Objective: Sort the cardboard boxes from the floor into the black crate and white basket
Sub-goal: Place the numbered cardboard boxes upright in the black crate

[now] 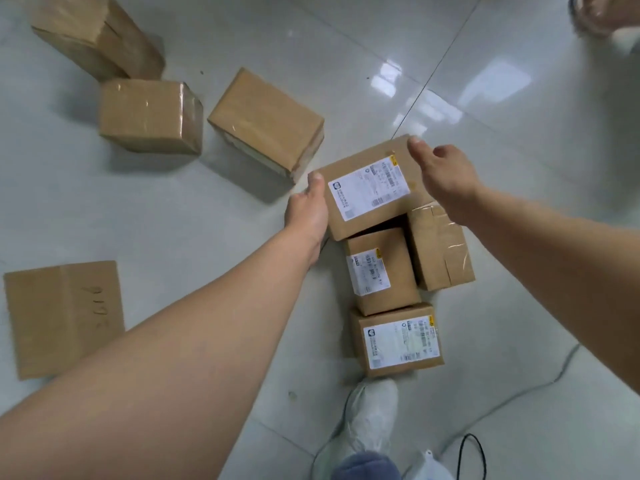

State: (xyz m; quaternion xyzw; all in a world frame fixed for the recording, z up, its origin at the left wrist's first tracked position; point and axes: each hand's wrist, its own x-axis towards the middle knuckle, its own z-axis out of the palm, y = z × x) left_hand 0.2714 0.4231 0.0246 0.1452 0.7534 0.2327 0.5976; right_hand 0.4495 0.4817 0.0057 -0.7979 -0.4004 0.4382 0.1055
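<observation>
A cardboard box with a white shipping label rests tilted on top of two smaller boxes in the middle of the floor. My left hand grips its left edge, thumb on top. My right hand clasps its far right corner, fingers wrapped over the edge. Under it stand a small labelled box and a taped box. Another labelled box lies closest to my feet. The black crate and the white basket are out of view.
Several plain cardboard boxes lie at the upper left. A flat box with handwriting lies at the left. My shoe in a white cover stands below the boxes. A thin cable runs over the glossy tiles at the lower right.
</observation>
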